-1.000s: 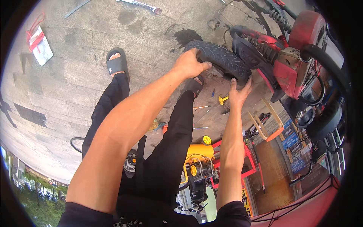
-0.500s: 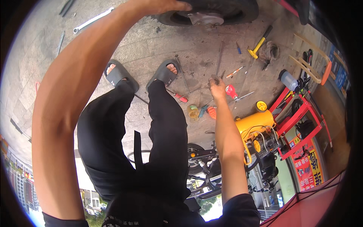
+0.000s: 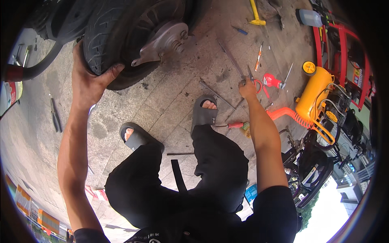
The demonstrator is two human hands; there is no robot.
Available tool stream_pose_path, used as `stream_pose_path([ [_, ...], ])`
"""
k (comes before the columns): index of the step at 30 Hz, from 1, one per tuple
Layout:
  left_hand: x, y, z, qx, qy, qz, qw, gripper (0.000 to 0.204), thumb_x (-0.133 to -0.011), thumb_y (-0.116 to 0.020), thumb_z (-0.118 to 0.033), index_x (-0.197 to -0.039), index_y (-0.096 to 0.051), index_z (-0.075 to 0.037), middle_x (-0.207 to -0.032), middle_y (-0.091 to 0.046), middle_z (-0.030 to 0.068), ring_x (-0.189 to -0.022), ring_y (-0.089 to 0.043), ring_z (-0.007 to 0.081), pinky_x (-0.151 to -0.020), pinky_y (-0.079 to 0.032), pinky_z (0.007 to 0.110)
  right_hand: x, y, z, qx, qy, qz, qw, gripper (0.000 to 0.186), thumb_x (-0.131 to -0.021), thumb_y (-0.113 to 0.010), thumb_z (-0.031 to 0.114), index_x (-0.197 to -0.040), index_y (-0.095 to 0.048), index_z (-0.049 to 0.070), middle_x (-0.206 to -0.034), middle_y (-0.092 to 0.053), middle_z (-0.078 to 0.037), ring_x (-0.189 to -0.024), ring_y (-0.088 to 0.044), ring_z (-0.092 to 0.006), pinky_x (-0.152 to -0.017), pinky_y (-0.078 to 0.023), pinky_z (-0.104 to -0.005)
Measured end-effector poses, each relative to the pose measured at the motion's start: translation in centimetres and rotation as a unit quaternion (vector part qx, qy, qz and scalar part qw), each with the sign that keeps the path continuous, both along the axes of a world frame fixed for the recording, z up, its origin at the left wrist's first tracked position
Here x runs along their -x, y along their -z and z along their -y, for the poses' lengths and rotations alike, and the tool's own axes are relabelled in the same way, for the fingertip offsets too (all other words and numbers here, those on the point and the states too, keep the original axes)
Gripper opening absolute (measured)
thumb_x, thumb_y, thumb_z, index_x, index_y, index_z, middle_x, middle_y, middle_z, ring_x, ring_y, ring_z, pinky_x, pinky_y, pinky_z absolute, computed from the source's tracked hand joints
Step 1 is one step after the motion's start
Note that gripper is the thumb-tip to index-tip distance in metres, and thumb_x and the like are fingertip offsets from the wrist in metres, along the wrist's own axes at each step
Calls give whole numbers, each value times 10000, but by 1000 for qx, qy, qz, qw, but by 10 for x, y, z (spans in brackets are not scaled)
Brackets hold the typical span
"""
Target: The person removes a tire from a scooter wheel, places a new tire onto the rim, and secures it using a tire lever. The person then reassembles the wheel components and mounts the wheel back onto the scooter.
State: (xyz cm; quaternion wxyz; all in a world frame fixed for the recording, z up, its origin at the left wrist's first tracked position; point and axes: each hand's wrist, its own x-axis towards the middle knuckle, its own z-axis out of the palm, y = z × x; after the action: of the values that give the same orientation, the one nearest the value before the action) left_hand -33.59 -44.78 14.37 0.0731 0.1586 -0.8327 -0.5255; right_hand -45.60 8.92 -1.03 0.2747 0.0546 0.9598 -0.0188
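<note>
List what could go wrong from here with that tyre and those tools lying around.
Only the bare left hand grips the black treaded rubber tyre; if it slips, that hand might get pinched.
The open-toed dark grey sandals leave toes exposed to anything dropped.
The red-handled metal screwdriver, loose near the right sandal, could roll underfoot.

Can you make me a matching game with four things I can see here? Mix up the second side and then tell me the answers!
Things:
1. tyre
2. pliers
3. coiled hose
4. hammer

Clues:
A. yellow, near the top edge of the picture
B. orange-red and springy-looking
C. held by the left hand
D. lying near the left edge of the picture

Right pairs: 1-C, 2-D, 3-B, 4-A.
</note>
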Motion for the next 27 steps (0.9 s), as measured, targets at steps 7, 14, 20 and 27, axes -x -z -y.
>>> stream_pose_path([
  [7,1,5,-2,69,-22,-21,997,932,-651,-898,-371,-1331,-427,59,-1154,-622,220,-1078,-627,316,-978,-469,397,36,55,-21,-7,-126,-93,988,442,-790,-686,198,-1141,-544,-30,-1175,-568,-272,-1129,-546,-450,-969,-467,-459],
  [14,2,7,4,-17,-22,11,1000,1018,-609,-899,-403,-1357,-374,46,-1218,-561,189,-1145,-550,278,-1026,-406,380,22,39,-2,97,-161,-53,981,358,-816,-648,183,-1057,-513,-46,-924,-617,-298,-937,-609,-466,-840,-482,-518],
  [20,2,11,10,8,-6,-4,1000,975,-637,-872,-375,-1363,-375,46,-1239,-549,168,-1151,-534,276,-1030,-392,374,20,-46,-4,264,-159,-31,951,328,-829,-622,86,-1123,-505,0,-885,-617,-270,-859,-623,-437,-735,-488,-471],
  [27,-2,25,26,-33,27,-41,998,836,-683,-872,-245,-1335,-427,28,-1166,-596,131,-1085,-570,221,-987,-425,333,63,-129,76,259,-489,-64,831,295,-823,-618,26,-1117,-620,41,-948,-646,-200,-900,-622,-394,-773,-492,-453],
])
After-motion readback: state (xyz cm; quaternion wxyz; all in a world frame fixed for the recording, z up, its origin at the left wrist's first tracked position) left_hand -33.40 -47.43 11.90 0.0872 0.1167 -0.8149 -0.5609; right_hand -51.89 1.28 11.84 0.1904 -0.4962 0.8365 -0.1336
